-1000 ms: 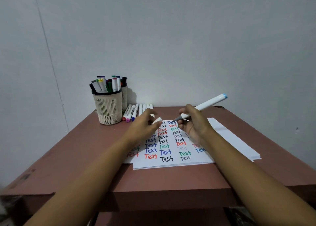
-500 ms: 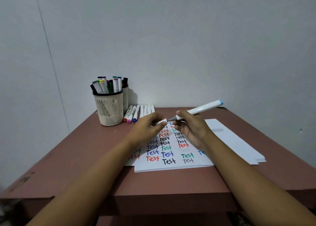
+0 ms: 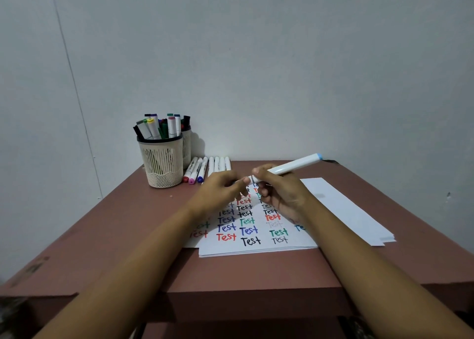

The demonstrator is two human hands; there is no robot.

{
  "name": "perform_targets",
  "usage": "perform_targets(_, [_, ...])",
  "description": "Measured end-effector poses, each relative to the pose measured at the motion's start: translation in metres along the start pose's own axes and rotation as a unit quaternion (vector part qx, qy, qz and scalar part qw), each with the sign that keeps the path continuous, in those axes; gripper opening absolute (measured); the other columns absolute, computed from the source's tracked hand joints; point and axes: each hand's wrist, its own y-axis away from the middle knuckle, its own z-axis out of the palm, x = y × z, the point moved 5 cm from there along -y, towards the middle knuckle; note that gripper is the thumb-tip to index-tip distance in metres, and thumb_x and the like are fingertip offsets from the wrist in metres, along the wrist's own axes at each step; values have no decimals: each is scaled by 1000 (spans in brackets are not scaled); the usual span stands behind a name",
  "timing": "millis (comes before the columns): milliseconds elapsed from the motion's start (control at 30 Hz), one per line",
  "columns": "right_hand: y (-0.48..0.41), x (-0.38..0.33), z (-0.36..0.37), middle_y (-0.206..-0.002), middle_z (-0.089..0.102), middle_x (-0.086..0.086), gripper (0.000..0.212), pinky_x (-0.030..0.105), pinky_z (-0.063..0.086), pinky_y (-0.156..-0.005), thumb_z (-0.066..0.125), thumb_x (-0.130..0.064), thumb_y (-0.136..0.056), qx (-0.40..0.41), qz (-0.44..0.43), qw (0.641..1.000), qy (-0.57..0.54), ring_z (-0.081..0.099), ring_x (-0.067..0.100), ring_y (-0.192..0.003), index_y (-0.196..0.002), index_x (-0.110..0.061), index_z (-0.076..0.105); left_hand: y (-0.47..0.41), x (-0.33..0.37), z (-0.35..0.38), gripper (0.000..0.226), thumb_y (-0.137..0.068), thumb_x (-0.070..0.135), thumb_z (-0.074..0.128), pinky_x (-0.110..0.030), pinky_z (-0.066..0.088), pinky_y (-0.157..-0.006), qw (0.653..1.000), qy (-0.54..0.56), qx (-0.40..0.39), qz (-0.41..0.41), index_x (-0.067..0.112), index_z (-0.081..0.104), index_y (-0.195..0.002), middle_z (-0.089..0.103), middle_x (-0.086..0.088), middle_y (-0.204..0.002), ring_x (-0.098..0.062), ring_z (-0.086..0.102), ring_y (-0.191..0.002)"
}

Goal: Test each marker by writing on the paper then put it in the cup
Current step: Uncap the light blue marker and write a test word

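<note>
Blue-ended white marker (image 3: 289, 165) gripped by right hand (image 3: 279, 193), cap (image 3: 247, 180) pinched by left hand (image 3: 219, 193) at its tip, both held above paper (image 3: 256, 247) covered in coloured words.

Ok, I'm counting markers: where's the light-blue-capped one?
Head view, right of centre: the right hand grips the marker over the paper, left hand at its tip.

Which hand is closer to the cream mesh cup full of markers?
Left. The left hand, pinching a white cap, is right of the cream mesh cup; the right hand, gripping the blue-tipped white marker, sits farther right.
</note>
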Motion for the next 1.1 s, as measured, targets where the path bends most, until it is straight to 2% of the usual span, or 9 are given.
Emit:
perform_targets(133, [0,1,1,-55,49,0,17,17,35,-41,65,-11,-87,-2,8,1000,3,45,8,-46,-71,-9,60,2,1,1,36,-94,30,51,-24,44,-61,1000,13,-13,-16,-4,63,-90,61,-1,-69,-7,51,-56])
perform_targets(300, [1,4,0,-54,51,1,17,16,36,-41,66,-9,-86,10,19,999,-34,46,6,-44,-70,-7,59,2,3,2,31,-95,27,52,-30,41,-62,1000,-2,10,5,-1,62,-86,58,-1,-68,-13,49,-59])
perform_targets(533, [2,6,2,-51,50,0,17,15,37,-40,65,-10,-86,13,30,999,-43,45,5,-42,-72,-6,57,1,1,4,31,-95,26,52,-32,40,-61,999,-16,24,20,0,62,-81,56,1,-64,-12,48,-58])
perform_targets(700, [0,7,1,-50,52,0,18,14,37,-39,65,-12,-86,21,44,997,-53,46,5,-41,-71,-6,57,-1,-1,5,33,-94,28,53,-25,39,-57,1000,4,26,-1,-1,63,-82,55,3,-60,-5,48,-52])
perform_targets(767, [-1,7,1,-50,52,0,19,14,37,-38,64,-14,-87,29,46,996,-65,46,5,-40,-72,-6,56,-2,-2,5,28,-92,26,55,-20,41,-56,998,53,27,-26,1,65,-84,56,4,-61,-4,48,-51])
perform_targets(833, [-1,6,2,-52,52,1,20,15,37,-38,64,-20,-87,33,49,995,-77,47,6,-41,-73,-8,56,-3,-4,6,16,-91,18,58,-17,43,-54,986,152,38,-58,6,66,-85,56,4,-61,-3,50,-50])
perform_targets(1000, [0,3,-8,-63,54,5,30,19,42,-43,61,-41,-88,84,54,984,-146,51,10,-48,-86,-12,55,-5,-7,-8,8,-89,5,57,-16,43,-49,930,336,103,-110,1,60,-83,49,1,-56,-6,46,-48])
perform_targets(1067, [1,2,-16,-65,54,4,33,23,38,-47,53,-45,-93,139,44,984,-98,50,14,-53,-91,-12,56,-5,-11,-20,8,-89,7,58,-16,41,-47,910,365,157,-121,4,61,-83,47,4,-55,-8,44,-52])
perform_targets(1100, [2,-1,-20,-65,52,3,32,24,34,-48,49,-43,-96,174,25,984,-5,48,15,-55,-88,-14,56,-4,-13,-28,7,-88,10,59,-17,41,-48,903,371,183,-118,5,62,-85,47,4,-57,-8,44,-54])
